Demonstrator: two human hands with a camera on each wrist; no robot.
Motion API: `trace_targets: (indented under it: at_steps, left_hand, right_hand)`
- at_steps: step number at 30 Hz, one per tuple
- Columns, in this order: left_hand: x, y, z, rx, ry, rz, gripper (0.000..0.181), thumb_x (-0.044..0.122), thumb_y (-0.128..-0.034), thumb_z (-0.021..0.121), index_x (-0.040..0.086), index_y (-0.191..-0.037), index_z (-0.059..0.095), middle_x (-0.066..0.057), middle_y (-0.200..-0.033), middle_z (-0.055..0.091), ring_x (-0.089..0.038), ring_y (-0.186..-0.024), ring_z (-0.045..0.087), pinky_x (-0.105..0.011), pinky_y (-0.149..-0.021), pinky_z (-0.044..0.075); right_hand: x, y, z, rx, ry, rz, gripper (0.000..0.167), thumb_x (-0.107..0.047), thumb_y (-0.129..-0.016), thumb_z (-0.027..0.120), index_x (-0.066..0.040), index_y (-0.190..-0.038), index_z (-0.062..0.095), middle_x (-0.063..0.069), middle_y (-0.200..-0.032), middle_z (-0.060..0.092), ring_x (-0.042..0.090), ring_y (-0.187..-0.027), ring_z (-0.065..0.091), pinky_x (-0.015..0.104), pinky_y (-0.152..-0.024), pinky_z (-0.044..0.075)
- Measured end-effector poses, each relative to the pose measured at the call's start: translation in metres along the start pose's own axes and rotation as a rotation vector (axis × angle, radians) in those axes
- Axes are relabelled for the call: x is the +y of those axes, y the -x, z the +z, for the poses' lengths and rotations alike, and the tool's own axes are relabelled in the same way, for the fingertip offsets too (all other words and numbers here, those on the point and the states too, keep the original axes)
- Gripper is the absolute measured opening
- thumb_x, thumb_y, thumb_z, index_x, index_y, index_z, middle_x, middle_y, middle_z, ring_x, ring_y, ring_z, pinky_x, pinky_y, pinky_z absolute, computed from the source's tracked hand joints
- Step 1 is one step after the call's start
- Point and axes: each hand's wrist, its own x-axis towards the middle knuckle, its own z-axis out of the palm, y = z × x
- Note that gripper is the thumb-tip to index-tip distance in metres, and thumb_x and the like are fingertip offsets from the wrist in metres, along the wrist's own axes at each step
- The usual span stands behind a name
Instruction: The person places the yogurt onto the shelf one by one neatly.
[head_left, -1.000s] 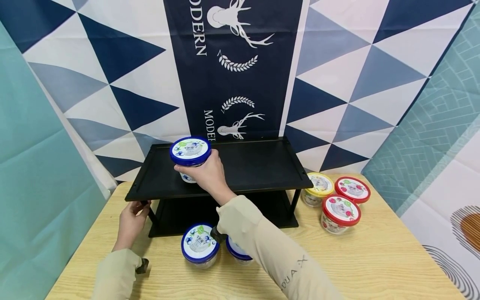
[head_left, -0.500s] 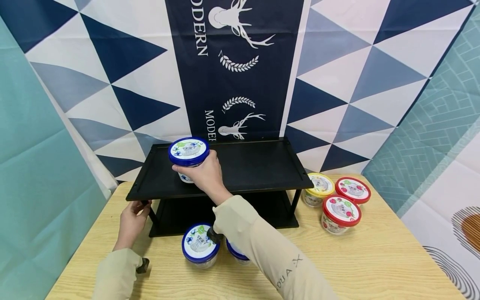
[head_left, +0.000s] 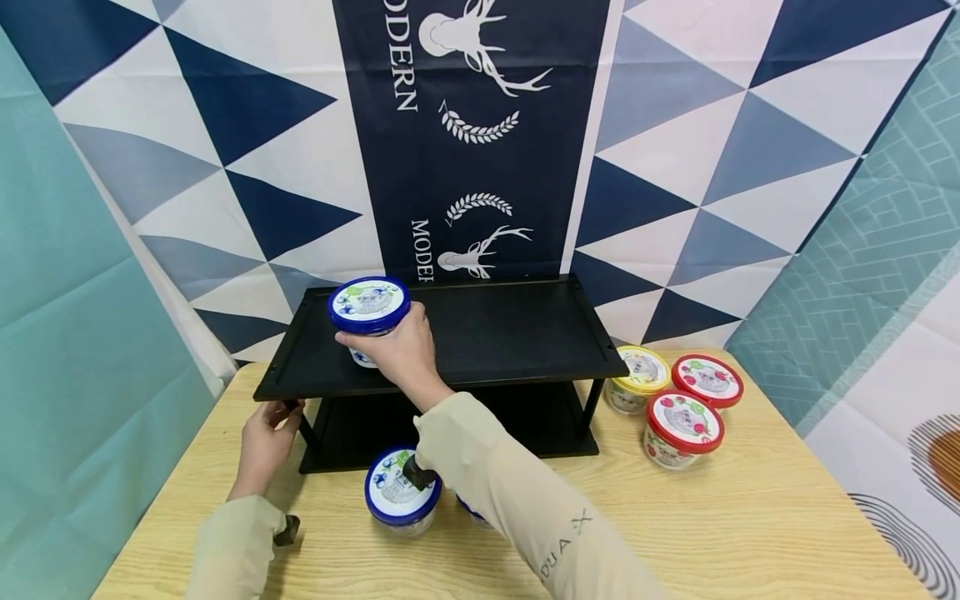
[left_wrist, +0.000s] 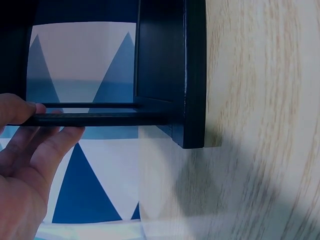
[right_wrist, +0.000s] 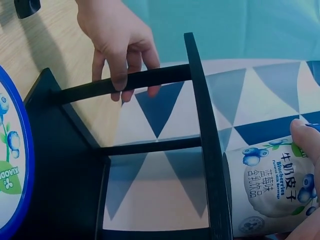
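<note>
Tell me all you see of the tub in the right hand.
The tub has a white body printed with blueberries and lettering, closed by a blue-rimmed lid. It looks plastic. The right hand grips it upright over the left part of the upper shelf; I can't tell whether its base touches it.

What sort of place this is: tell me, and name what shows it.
Probably a staged tabletop display or recording corner: creased, patterned hangings behind a wood-grain table, and a two-tier black rack standing on it with lidded tubs nearby.
</note>
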Motion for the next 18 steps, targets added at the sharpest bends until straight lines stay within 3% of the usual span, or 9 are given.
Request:
trace_targets:
  at_steps: [18]
  left_hand:
    - [0.001, -0.001, 0.000, -0.004, 0.015, -0.018, 0.023, 0.008, -0.0958, 0.049, 0.006, -0.118, 0.055, -0.021, -0.117, 0.057, -0.038, -0.114, 0.055, -0.048, -0.091, 0.050]
  right_hand:
    - [0.001, -0.001, 0.013, 0.025, 0.031, 0.018, 0.106, -0.048, -0.061, 0.084, -0.011, -0.142, 0.027, 0.009, -0.136, 0.045, 0.026, -0.126, 0.044, 0.044, -0.105, 0.040]
